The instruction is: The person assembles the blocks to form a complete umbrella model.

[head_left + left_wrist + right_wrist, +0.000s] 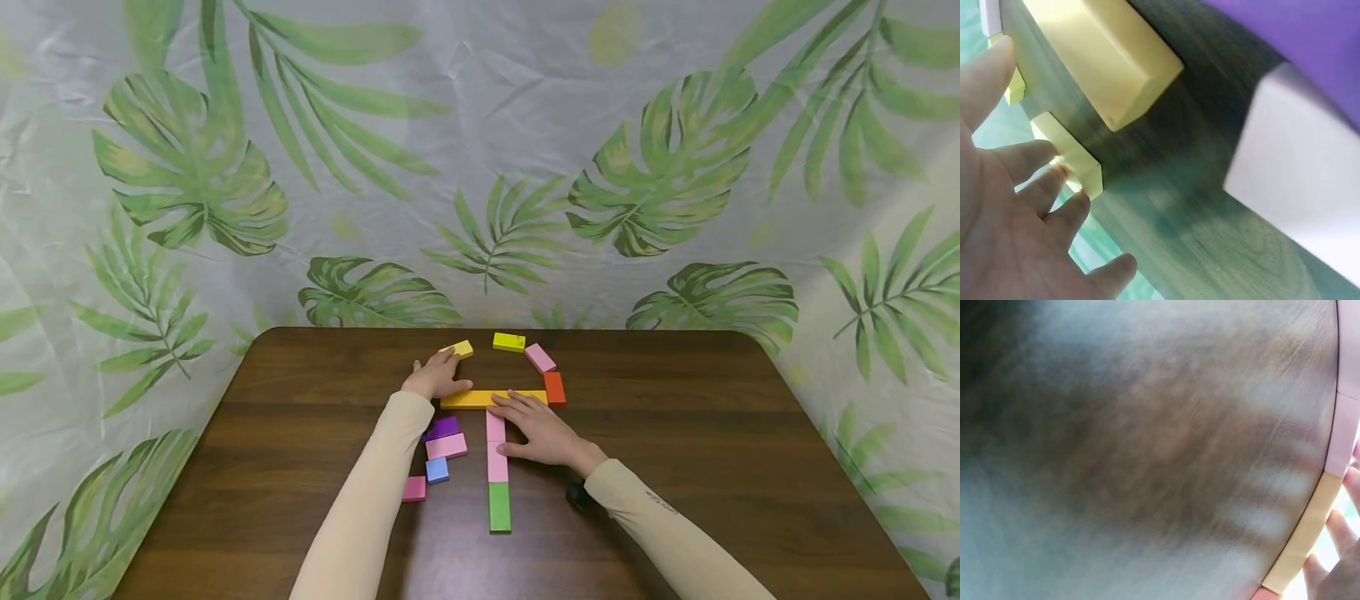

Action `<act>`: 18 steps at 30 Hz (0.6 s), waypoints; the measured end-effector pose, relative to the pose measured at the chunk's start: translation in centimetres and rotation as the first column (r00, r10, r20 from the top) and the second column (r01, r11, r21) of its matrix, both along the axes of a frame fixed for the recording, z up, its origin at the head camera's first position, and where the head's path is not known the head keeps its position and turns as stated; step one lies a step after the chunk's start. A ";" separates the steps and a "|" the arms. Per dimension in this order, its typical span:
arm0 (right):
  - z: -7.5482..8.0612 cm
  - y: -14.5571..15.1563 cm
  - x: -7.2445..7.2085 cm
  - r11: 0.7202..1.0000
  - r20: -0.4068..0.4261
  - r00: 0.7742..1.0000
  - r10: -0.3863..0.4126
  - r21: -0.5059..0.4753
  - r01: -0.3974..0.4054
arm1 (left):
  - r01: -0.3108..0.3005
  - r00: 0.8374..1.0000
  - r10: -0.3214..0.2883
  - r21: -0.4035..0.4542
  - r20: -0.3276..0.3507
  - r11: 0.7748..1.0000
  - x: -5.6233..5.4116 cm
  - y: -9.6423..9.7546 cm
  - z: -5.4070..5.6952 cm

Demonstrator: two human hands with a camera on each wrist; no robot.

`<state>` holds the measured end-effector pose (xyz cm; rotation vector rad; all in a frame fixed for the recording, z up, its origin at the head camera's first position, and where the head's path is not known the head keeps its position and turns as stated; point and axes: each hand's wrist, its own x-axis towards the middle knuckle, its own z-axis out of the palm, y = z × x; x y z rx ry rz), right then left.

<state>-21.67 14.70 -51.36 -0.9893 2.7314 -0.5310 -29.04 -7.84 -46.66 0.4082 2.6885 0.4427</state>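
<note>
My left hand (pixel 433 377) reaches to the far part of the table, its fingertips on a small pale yellow block (pixel 465 348). In the left wrist view the fingers lie nearly straight against this yellow block (pixel 1075 159), thumb apart from it. A long orange block (pixel 463 400) lies crosswise just nearer to me. My right hand (pixel 546 433) rests with spread fingers over its right half, the thumb at a pink block (pixel 497 468). Below the orange bar, two pink blocks and a green block (pixel 499 510) form a straight column.
A lime block (pixel 509 342), a pink block (pixel 540 357) and a red block (pixel 554 387) curve down to the bar's right end. Beside my left forearm lie a purple block (pixel 444 427), a light pink block (pixel 447 447), a blue block (pixel 437 471) and a dark pink block (pixel 415 489).
</note>
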 end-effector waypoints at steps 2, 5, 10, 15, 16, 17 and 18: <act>0.0 0.0 0.0 1.000 -0.001 1.000 0.002 -0.003 -0.002 | -0.002 1.000 0.002 -0.004 0.008 1.000 -0.1 0.3 0.1; 0.1 -0.1 0.0 1.000 0.002 1.000 -0.002 0.006 0.002 | -0.005 1.000 0.005 -0.006 0.016 1.000 -0.3 0.6 0.2; 0.1 -0.1 0.1 1.000 0.000 1.000 0.001 -0.003 -0.001 | -0.009 1.000 0.009 -0.016 0.010 1.000 -0.7 1.4 0.0; 0.2 0.0 0.2 1.000 -0.001 1.000 0.005 -0.017 -0.005 | -0.008 1.000 0.009 -0.060 0.012 0.998 -1.2 2.2 0.0; 0.2 0.0 0.2 1.000 -0.004 1.000 0.007 -0.017 -0.007 | -0.009 1.000 0.010 -0.068 0.013 0.998 -1.3 2.3 -0.1; 0.2 0.0 0.2 1.000 -0.009 1.000 0.010 -0.020 -0.010 | -0.011 1.000 0.012 -0.074 0.013 0.997 -1.5 2.5 -0.1; 0.1 0.1 0.2 1.000 -0.012 1.000 0.012 -0.023 -0.012 | -0.014 1.000 0.015 -0.080 0.014 0.997 -1.5 2.6 -0.2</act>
